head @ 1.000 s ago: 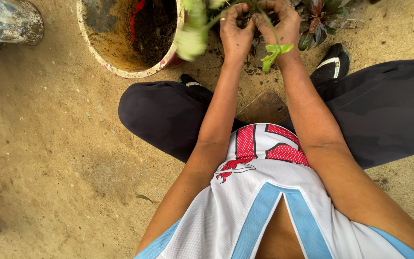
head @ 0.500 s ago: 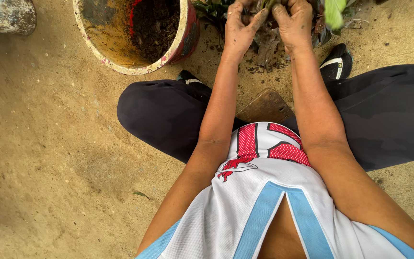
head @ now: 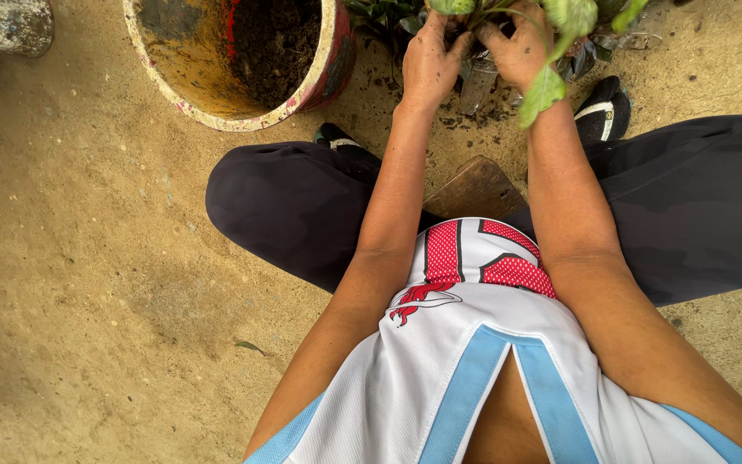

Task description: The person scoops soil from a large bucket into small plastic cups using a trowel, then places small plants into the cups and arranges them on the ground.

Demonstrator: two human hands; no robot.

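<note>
Green plant [head: 551,51] sits at top edge of head view, between your feet, beside soil-filled bucket [head: 242,60]. Your left hand [head: 429,62] and right hand [head: 521,51] are close together, both clamped on its soily base. Since half-second ago, leaves swung back over right hand; grip unchanged, so work on roots goes on.

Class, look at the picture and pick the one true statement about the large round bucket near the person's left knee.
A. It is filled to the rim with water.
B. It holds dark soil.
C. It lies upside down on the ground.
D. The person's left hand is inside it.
B: the bucket stands open side up with dark soil inside, while both hands, left hand and right hand, are at the leafy plant beside it.
</note>
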